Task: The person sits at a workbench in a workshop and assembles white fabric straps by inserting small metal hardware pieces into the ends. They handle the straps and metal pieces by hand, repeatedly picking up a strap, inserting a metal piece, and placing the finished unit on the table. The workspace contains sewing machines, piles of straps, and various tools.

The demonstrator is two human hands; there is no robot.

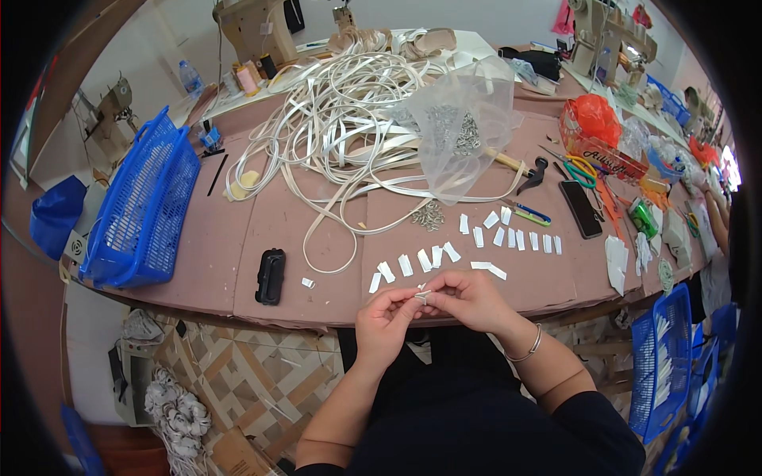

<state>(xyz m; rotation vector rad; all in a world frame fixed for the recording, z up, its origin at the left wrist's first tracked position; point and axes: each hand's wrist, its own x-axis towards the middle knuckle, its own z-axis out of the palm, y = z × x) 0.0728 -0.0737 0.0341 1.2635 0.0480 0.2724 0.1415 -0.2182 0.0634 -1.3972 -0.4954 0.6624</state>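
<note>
L hand (pixel 382 325) & R hand (pixel 470 298) pinch small white piece (pixel 424 295) near edge of bench (pixel 222 274)

Clock centred on the hands, 12 = straight ahead. Small white piece sits dead centre, btwn the hands; thumbs & index fingers (pixel 409 308) clamp it, L from the 8 o'clock side, R from 4. Two-handed grip prob. because it's tiny & needs steadying from both sides; held close in, prob. for a good look. Fingertips hide most of it, so exact shape: can't tell.

Just past, 11 to 2: white strips (pixel 405 265), laid in loose rows, prob. so each lifts singly. Flat oblongs, matt, fabric-like.

At 12, beyond them: metal fittings (pixel 429 216), heaped w/in reach, prob. for quick picking; silvery, loop-like.

Abt 9: black case (pixel 271 276), off to the side, prob. out of the way; hard, glossy, long w/ rounded corners.

Farther, at 12: clear bag (pixel 452 178), thin crinkly film, more metal bits inside. Btwn 1 & 2: hammer (pixel 534 178), wooden handle, dark head.

At 11: tape (pixel 349 111), dumped in big tangled loops; white/cream, flat, slightly shiny.

Btwn 9 & 10: blue basket (pixel 163 210), prob. parked there for elbow room; rigid perforated plastic.

Farthest, 11 & 1: sewing machines (pixel 254 33), beige, hard-cased.
</note>
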